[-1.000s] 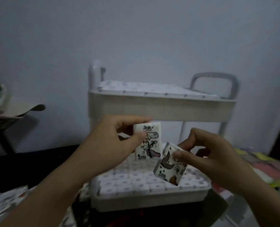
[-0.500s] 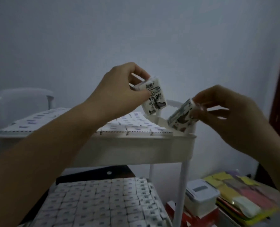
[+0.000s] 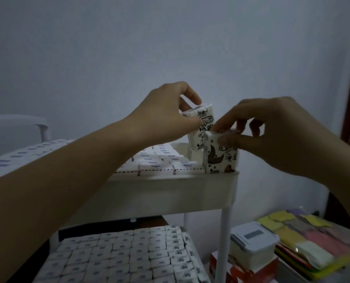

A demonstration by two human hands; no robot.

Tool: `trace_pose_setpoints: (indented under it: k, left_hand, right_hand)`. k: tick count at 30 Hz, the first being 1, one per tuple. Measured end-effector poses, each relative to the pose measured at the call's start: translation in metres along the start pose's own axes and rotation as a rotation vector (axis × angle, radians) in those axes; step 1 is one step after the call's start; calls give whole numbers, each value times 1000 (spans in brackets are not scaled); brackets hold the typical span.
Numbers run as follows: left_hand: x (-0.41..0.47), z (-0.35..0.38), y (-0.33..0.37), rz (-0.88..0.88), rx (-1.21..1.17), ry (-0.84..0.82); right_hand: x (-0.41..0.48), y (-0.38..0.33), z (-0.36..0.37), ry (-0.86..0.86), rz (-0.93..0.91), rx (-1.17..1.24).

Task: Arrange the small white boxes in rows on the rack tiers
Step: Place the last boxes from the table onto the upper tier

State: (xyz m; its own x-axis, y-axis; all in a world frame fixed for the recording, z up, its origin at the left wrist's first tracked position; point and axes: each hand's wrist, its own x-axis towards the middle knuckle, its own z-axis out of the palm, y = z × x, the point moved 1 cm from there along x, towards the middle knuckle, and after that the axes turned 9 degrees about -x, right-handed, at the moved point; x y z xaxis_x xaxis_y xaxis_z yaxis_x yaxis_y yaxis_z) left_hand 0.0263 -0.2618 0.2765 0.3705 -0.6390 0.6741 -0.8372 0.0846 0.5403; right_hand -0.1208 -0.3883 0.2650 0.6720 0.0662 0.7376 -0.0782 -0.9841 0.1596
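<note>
At the far left end of the rack's top tier (image 3: 170, 188), a pale rounded handle (image 3: 16, 121) stands up against the wall. The top tier is packed with small white boxes (image 3: 149, 160) in tight rows, purple-marked tops upward, reaching almost to its right end. Directly under the top tier, the lower tier (image 3: 192, 240) is filled with the same kind of rows. Over the right end of the top tier, the left hand (image 3: 166, 117) pinches a printed box (image 3: 200, 123) between thumb and fingers. It holds that box upright with a slight tilt, the lower end dipping behind the rim. Just in front of it, at the top tier's front right corner, a second printed box (image 3: 221, 158) stands upright with its base at the rim. The right hand (image 3: 272, 135) grasps it by the top, thumb on the front face and fingertips curled over the upper edge. I cannot tell whether the two boxes touch or whether the second one is seated on the tier floor. Below and to the right of the top tier, a white leg (image 3: 224, 242) runs down. Beside the leg, a lidded container (image 3: 253, 242) sits on a red carton (image 3: 241, 270), next to a stack of coloured sheets (image 3: 305, 242).
</note>
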Motion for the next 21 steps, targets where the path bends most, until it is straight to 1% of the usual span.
trace_pose_setpoints:
  k: [5, 10, 15, 21]
  left_hand:
    - [6, -3, -1, -48, -15, -25]
    - [12, -2, -5, -107, -60, -51]
    - [16, 1, -12, -136, -57, -59]
    - [13, 1, -15, -146, -67, -63]
  right_hand:
    - [0, -3, 1, -32, -6, -9]
    - [5, 2, 1, -27, 54, 7]
    - [11, 4, 2, -55, 82, 22]
    - [2, 12, -1, -108, 119, 118]
